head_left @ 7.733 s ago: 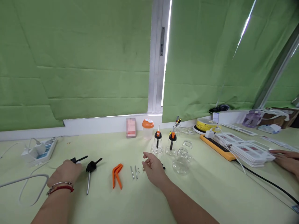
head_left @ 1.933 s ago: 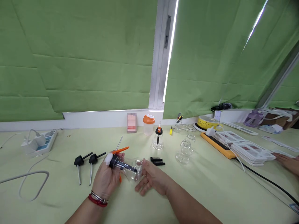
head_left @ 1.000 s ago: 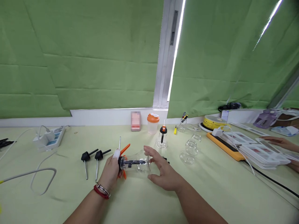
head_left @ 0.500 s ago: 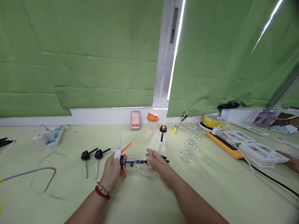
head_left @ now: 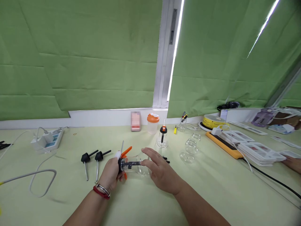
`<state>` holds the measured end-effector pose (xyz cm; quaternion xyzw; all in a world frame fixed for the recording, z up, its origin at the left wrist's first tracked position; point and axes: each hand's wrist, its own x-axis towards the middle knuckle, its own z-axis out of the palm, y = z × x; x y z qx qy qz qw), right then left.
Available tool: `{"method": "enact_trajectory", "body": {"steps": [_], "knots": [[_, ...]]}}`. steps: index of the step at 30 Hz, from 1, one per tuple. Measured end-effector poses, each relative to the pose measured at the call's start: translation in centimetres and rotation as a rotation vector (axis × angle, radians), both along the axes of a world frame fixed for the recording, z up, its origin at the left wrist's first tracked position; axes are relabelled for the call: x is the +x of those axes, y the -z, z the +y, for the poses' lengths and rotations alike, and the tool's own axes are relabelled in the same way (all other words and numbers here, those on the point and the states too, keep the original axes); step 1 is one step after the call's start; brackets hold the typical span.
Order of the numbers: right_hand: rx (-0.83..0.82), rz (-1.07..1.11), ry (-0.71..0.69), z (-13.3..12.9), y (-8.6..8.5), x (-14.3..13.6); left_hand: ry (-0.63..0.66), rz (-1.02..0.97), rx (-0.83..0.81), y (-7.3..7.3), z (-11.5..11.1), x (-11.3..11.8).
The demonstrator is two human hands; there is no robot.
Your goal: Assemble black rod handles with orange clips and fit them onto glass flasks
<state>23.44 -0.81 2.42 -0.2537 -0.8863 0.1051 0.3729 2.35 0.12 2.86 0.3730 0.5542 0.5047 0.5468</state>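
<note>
My left hand (head_left: pixel 111 172) is closed round the black cap end of a clear glass bottle (head_left: pixel 136 171) lying sideways above the table. Orange levers (head_left: pixel 127 152) and a thin metal tube stick out beside that hand. A black stem runs inside the glass. At the bottle's wide end is my right hand (head_left: pixel 162 171), its fingers spread over the glass and touching or nearly touching it. Two black stoppers (head_left: pixel 86 157) with metal tubes lie to the left. Behind stands a small glass bottle (head_left: pixel 162 138) with a black and orange top.
An orange-lidded cup (head_left: pixel 153 125) stands near the wall. Glass jars (head_left: pixel 191 146) are on the right, beside an orange power strip (head_left: pixel 223 146) and stacked white cards (head_left: pixel 261 152). Another person's hand (head_left: pixel 291 163) is at the far right. A white power strip (head_left: pixel 54 141) sits left.
My right hand has loosened from the bottle's end, and its fingers are now raised and spread. The orange lever by my left hand shows more fully. The view has shifted slightly.
</note>
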Motion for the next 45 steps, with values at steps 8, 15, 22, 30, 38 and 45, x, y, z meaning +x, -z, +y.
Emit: {"method": "enact_trajectory", "body": {"steps": [8,15,22,30,38,45], "knots": [[-0.968,0.321,0.022,0.3,0.7,-0.3,-0.068,0.145,0.202,-0.8,-0.6,0.6],[-0.130,0.009,0.094,-0.1,-0.3,0.0,-0.055,0.158,0.135,-0.3,-0.3,0.3],[0.296,-0.116,0.167,0.2,-0.9,1.0,-0.130,0.054,0.047,-0.1,0.9,-1.3],[-0.133,0.422,0.740,-1.7,0.0,7.4,-0.296,0.027,0.109,0.2,1.7,-1.7],[-0.560,0.586,1.110,-2.8,6.2,16.1,-0.252,0.020,0.124,0.7,1.6,-1.2],[-0.628,0.310,1.159,-1.4,6.7,17.1,-0.205,0.033,0.091,0.6,1.2,-0.9]]}}
